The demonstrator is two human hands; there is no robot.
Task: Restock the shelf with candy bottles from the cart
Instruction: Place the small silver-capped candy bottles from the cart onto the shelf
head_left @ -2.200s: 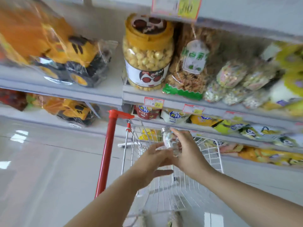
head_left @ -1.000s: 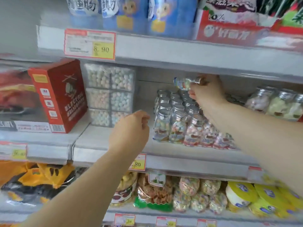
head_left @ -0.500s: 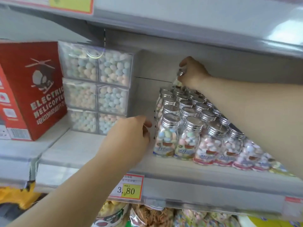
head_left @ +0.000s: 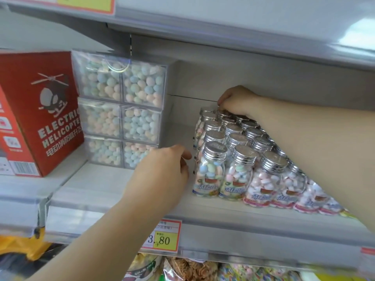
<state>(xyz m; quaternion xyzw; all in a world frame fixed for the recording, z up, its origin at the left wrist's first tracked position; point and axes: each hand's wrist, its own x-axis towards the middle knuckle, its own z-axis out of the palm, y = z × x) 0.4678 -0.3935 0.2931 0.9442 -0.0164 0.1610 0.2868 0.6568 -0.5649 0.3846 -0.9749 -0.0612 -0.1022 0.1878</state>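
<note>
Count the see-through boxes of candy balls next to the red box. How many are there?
6 see-through boxes: top row, middle row, bottom row, stacked just right of the red box. More may hide behind them.

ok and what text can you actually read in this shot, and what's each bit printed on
"ELECTRIC HELICOPTE": white print on the red box, running out at the box's corner.
"3.80": yellow price tag on the shelf front edge; the small print above it is blurred.
Chinese line under the box's English: too blurred to read reliably.
Labels on the candy bottles: blurred.
Upper price tag: cut off, unreadable.
</note>
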